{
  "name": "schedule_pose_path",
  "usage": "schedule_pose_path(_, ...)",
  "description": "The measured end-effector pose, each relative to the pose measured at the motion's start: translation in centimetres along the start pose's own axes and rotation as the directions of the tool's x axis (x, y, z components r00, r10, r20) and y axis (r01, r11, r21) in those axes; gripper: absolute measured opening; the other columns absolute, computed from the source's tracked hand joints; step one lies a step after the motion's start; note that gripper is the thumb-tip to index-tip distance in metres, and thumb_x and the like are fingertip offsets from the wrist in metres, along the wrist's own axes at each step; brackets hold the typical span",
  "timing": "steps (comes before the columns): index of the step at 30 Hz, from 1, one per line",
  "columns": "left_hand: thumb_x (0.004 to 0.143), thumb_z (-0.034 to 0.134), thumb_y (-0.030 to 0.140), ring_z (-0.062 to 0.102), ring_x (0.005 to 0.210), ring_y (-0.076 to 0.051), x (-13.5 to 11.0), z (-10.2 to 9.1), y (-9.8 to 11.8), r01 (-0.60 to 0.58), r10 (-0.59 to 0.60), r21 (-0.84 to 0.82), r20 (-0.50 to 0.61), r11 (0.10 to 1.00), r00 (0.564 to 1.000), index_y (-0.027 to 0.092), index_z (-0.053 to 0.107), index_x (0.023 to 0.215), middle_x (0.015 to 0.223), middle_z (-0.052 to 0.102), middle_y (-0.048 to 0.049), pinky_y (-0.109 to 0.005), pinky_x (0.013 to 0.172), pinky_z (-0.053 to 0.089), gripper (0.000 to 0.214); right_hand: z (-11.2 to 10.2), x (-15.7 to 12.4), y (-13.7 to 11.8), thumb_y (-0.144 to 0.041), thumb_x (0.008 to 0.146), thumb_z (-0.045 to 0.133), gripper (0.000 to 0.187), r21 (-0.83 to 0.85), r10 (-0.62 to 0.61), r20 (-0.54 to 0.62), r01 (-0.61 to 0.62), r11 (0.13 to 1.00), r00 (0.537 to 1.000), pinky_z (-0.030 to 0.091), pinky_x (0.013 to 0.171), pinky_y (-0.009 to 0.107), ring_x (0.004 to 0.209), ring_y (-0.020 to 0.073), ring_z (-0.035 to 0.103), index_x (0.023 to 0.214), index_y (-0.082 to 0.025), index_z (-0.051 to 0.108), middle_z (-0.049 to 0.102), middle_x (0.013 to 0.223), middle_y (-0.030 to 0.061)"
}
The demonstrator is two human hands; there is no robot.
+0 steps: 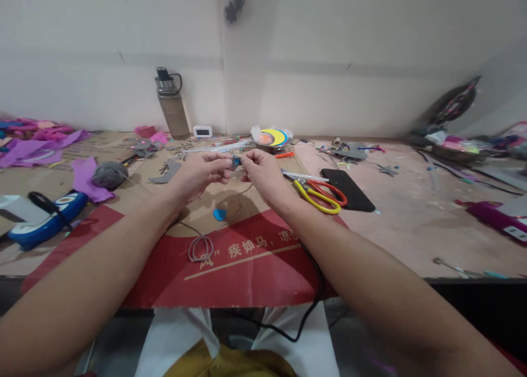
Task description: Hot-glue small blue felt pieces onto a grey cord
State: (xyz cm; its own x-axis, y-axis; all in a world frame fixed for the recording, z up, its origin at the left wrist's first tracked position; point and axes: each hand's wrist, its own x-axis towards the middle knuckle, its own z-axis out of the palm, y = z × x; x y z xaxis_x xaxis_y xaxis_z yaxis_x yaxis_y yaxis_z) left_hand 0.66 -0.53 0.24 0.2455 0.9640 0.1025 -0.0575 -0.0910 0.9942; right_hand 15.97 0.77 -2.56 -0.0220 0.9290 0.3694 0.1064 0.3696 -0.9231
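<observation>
Above the red-and-tan cardboard [230,294], the left hand [205,171] and right hand [265,172] are curling nearly closed, pinching a small blue-grey piece [236,161] between them. Below, a flat blue scrap [219,214] is lying near a thin, looping cord [201,249]; round-handled scissors [305,192] are resting by a smooth black phone [352,190].

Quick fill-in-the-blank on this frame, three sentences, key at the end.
1. The small bluish piece is held between the fingers of the left hand and those of the ____ hand.
2. The scissors have one orange-red handle loop and one ____ loop.
3. From the camera's view, the drink bottle stands to the ____ of the small white digital display.

Missing words: right; yellow; left.
</observation>
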Motion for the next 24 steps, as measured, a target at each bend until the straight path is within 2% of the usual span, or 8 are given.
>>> schedule_pose_path(5, 0.07, 0.073, 0.024, 0.058, 0.055, -0.011, 0.2, -0.1, -0.5, -0.055, 0.062, 0.116, -0.056, 0.992, 0.997, 0.014, 0.067, 0.075, 0.062, 0.064, -0.003, -0.024, 0.055, 0.049, 0.012, -0.1, -0.6, -0.8, -0.026, 0.084, 0.052, 0.015, -0.215, -0.134, 0.019, 0.135, 0.967, 0.991, 0.042, 0.06, 0.027, 0.061, 0.0111, 0.05, 0.07, -0.02, 0.052, 0.054, 0.066, -0.0022)
schedule_pose_path(8, 0.07, 0.073, 0.024, 0.058, 0.054, -0.011, 0.3, -0.4, -0.7, -0.082, 0.091, 0.115, -0.07, 0.99, 0.993, 0.016, 0.065, 0.07, 0.06, 0.062, -0.0026, -0.024, 0.054, 0.049, 0.011, -0.1, -1.0, -1.0, -0.024, 0.085, 0.053, 0.004, -0.225, -0.189, 0.028, 0.191, 0.956, 0.982, 0.043, 0.065, 0.028, 0.067, 0.0122, 0.053, 0.084, -0.02, 0.053, 0.058, 0.072, -0.001)
schedule_pose_path(10, 0.071, 0.073, 0.024, 0.059, 0.055, -0.011, 0.4, -0.6, -0.8, -0.096, 0.105, 0.107, -0.085, 0.99, 0.991, 0.016, 0.065, 0.069, 0.061, 0.063, -0.0029, -0.025, 0.054, 0.049, 0.011, -0.2, -1.2, -0.9, -0.023, 0.085, 0.055, 0.009, -0.21, -0.204, 0.035, 0.207, 0.956, 0.978, 0.043, 0.067, 0.029, 0.069, 0.0129, 0.054, 0.093, -0.021, 0.051, 0.059, 0.074, -0.0011)
schedule_pose_path(15, 0.071, 0.072, 0.022, 0.06, 0.055, -0.012, 0.6, -0.7, -0.8, -0.101, 0.12, 0.126, -0.159, 0.987, 0.98, 0.018, 0.063, 0.068, 0.062, 0.063, -0.003, -0.027, 0.056, 0.051, 0.011, -0.1, -1.3, -1.1, -0.021, 0.082, 0.057, 0.005, -0.278, -0.248, 0.08, 0.26, 0.925, 0.965, 0.041, 0.068, 0.029, 0.07, 0.0133, 0.052, 0.08, -0.021, 0.052, 0.057, 0.073, -0.0008)
schedule_pose_path(20, 0.07, 0.072, 0.022, 0.06, 0.055, -0.012, 0.6, -0.5, -0.8, -0.123, 0.141, 0.111, -0.17, 0.986, 0.975, 0.017, 0.061, 0.069, 0.062, 0.063, -0.0022, -0.028, 0.058, 0.053, 0.012, 0.1, -1.1, -1.5, -0.021, 0.084, 0.052, 0.011, -0.301, -0.213, 0.012, 0.207, 0.931, 0.977, 0.036, 0.065, 0.028, 0.064, 0.0117, 0.047, 0.073, -0.019, 0.051, 0.055, 0.069, -0.0018)
schedule_pose_path(24, 0.071, 0.072, 0.022, 0.06, 0.054, -0.011, 0.5, -0.4, -0.8, -0.126, 0.14, 0.091, -0.161, 0.988, 0.977, 0.017, 0.061, 0.069, 0.061, 0.063, -0.0017, -0.027, 0.059, 0.053, 0.012, 0.0, -1.0, -1.4, -0.025, 0.087, 0.05, 0.014, -0.347, -0.173, 0.024, 0.171, 0.922, 0.985, 0.031, 0.062, 0.027, 0.062, 0.0112, 0.042, 0.074, -0.019, 0.05, 0.051, 0.067, -0.0033)
